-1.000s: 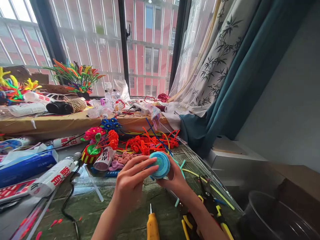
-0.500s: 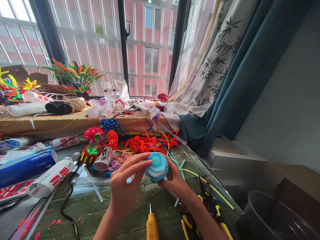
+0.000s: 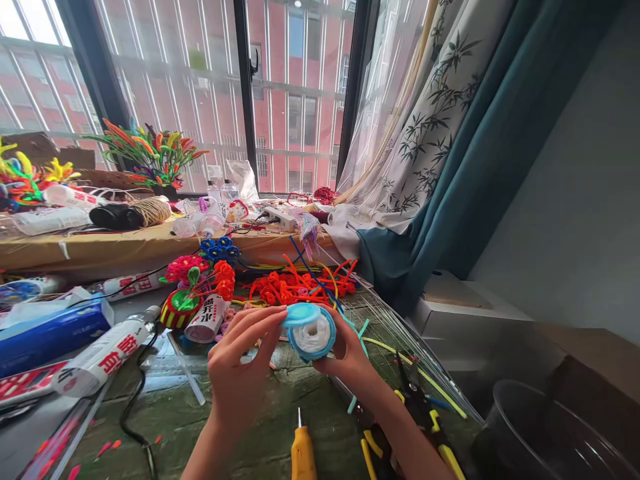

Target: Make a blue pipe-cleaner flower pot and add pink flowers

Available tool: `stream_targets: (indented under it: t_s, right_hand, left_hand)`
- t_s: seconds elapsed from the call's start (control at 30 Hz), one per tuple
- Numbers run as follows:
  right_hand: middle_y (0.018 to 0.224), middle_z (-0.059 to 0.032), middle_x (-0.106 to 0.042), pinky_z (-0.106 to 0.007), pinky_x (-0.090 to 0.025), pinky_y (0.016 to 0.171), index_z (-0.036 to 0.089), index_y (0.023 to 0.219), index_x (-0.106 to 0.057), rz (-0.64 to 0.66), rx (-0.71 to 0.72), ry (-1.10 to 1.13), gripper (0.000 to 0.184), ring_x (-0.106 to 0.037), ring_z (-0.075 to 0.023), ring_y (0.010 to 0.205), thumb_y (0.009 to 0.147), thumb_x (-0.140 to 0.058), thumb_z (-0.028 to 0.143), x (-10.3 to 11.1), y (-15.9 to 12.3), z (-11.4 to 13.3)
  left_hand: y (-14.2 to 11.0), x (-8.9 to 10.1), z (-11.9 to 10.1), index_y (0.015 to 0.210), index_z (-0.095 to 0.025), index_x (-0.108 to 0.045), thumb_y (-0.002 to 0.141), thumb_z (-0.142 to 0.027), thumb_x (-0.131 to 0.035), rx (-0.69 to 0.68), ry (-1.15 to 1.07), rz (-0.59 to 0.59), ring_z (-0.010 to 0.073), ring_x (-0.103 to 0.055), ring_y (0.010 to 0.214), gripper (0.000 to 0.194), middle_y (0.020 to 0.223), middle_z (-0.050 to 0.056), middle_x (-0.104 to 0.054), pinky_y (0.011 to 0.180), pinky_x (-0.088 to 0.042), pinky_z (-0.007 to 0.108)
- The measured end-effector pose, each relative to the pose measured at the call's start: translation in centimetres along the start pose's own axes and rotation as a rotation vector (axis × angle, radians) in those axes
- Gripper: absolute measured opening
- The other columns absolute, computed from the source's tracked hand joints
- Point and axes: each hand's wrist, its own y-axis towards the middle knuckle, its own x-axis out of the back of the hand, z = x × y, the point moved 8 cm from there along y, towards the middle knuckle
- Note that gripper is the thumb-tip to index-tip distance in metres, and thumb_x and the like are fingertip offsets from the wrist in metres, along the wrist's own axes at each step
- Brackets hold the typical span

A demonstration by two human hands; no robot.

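Note:
My left hand pinches the edge of a light blue coiled disc, fuzzy like pipe cleaner. The disc is tilted over the far-left part of a small round blue pot. White stuffing with a hole in its middle shows inside the pot. Around the pot's right side and underneath, my right hand is closed, keeping it above the table. A yellow-handled screwdriver-like tool lies just below the hands. Turquoise pipe cleaners lie to the right of the pot.
Pliers with yellow-black handles lie at right, beside thin rods. Red pipe-cleaner pieces are heaped behind the hands. A striped pot, a cut bottle and a lying bottle are at left. A clear tub stands lower right.
The blue disc lay across the pot's top; my left hand has lifted and tilted it leftward, uncovering the white stuffing. My right hand stays around the pot.

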Motion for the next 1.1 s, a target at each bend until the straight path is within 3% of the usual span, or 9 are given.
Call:
stream_targets:
  t_s: [0.1,0.17,0.33,0.43,0.57,0.77,0.9,1.0,1.1]
  right_hand:
    - [0.127,-0.0012,-0.064,-0.032,-0.040,0.103,0.028,0.129,-0.055,-0.012,0.001,-0.022,0.074,-0.057,-0.0223,0.121,0.061,-0.070,0.004,-0.1,0.0,-0.1]
    - [0.125,-0.0009,-0.064,-0.031,-0.042,0.100,0.028,0.127,-0.053,-0.053,0.010,-0.021,0.073,-0.058,-0.0215,0.117,0.060,-0.071,0.005,0.1,0.0,-0.2]
    - [0.109,0.0009,-0.063,-0.028,-0.050,0.082,0.030,0.121,-0.048,-0.144,0.071,-0.107,0.072,-0.063,-0.0186,0.094,0.059,-0.076,0.007,0.5,-0.4,0.2]
    - [0.114,-0.0031,-0.062,-0.031,-0.052,0.082,0.028,0.122,-0.048,-0.160,0.111,-0.225,0.067,-0.062,-0.0204,0.095,0.063,-0.079,0.015,0.3,-0.7,1.1]
    - [0.119,-0.0049,-0.059,-0.034,-0.050,0.087,0.027,0.122,-0.049,-0.114,0.131,-0.366,0.061,-0.059,-0.0228,0.103,0.069,-0.077,0.018,-0.4,-0.8,1.7]
    - [0.124,-0.0022,-0.055,-0.037,-0.043,0.100,0.031,0.123,-0.049,-0.081,0.245,-0.480,0.061,-0.055,-0.0237,0.113,0.070,-0.073,0.012,-0.9,-0.9,2.0]
    - [0.121,-0.0025,-0.058,-0.037,-0.046,0.098,0.031,0.126,-0.048,-0.054,0.167,-0.366,0.066,-0.058,-0.0241,0.111,0.068,-0.072,0.010,-0.5,-0.7,0.9]
    - [0.121,-0.0036,-0.061,-0.035,-0.049,0.093,0.029,0.129,-0.047,-0.041,0.073,-0.245,0.072,-0.061,-0.0241,0.107,0.065,-0.075,0.011,-0.2,-0.5,0.0]
    - [0.125,-0.0041,-0.061,-0.034,-0.049,0.093,0.028,0.131,-0.047,-0.053,0.025,-0.128,0.074,-0.061,-0.0238,0.109,0.065,-0.074,0.010,0.1,-0.3,-0.4]
  left_hand:
    - [0.3,0.8,-0.9,0.104,-0.021,-0.072,0.081,0.000,-0.069,-0.055,0.078,-0.078,0.0137,-0.066,0.087,0.031,0.095,0.002,-0.076,0.081,-0.053,0.029]
    - [0.0,0.9,-2.5,0.102,-0.018,-0.073,0.077,0.002,-0.072,-0.204,0.230,-0.082,0.0156,-0.065,0.085,0.032,0.091,0.004,-0.076,0.079,-0.052,0.030]
    - [-2.7,-1.4,-6.6,0.105,-0.017,-0.075,0.091,-0.005,-0.055,-0.609,0.567,0.057,0.0161,-0.059,0.080,0.027,0.085,0.003,-0.078,0.084,-0.043,0.032]
    - [-3.8,-2.4,-7.6,0.099,-0.022,-0.076,0.097,-0.009,-0.040,-0.654,0.616,0.099,0.0129,-0.057,0.078,0.038,0.087,-0.001,-0.078,0.083,-0.039,0.029]
    - [-4.4,-3.1,-7.8,0.100,-0.020,-0.077,0.094,-0.010,-0.043,-0.715,0.664,0.136,0.0128,-0.057,0.076,0.035,0.089,-0.002,-0.079,0.077,-0.038,0.031]
    - [-4.1,-4.0,-6.4,0.113,-0.014,-0.071,0.095,-0.007,-0.042,-0.600,0.660,0.234,0.0146,-0.067,0.076,0.035,0.089,0.003,-0.080,0.084,-0.038,0.033]
    - [-3.0,-3.8,-5.4,0.119,-0.013,-0.064,0.088,-0.011,-0.063,-0.409,0.489,0.215,0.0185,-0.068,0.088,0.031,0.101,0.006,-0.079,0.088,-0.042,0.035]
    - [-1.8,-3.0,-4.0,0.120,-0.015,-0.062,0.087,-0.010,-0.064,-0.234,0.292,0.175,0.0193,-0.064,0.098,0.033,0.110,0.009,-0.075,0.091,-0.044,0.034]
    - [-1.2,-3.1,-1.9,0.131,-0.019,-0.055,0.091,-0.022,-0.062,-0.104,0.222,0.266,0.0214,-0.059,0.114,0.041,0.126,0.009,-0.068,0.098,-0.043,0.036]
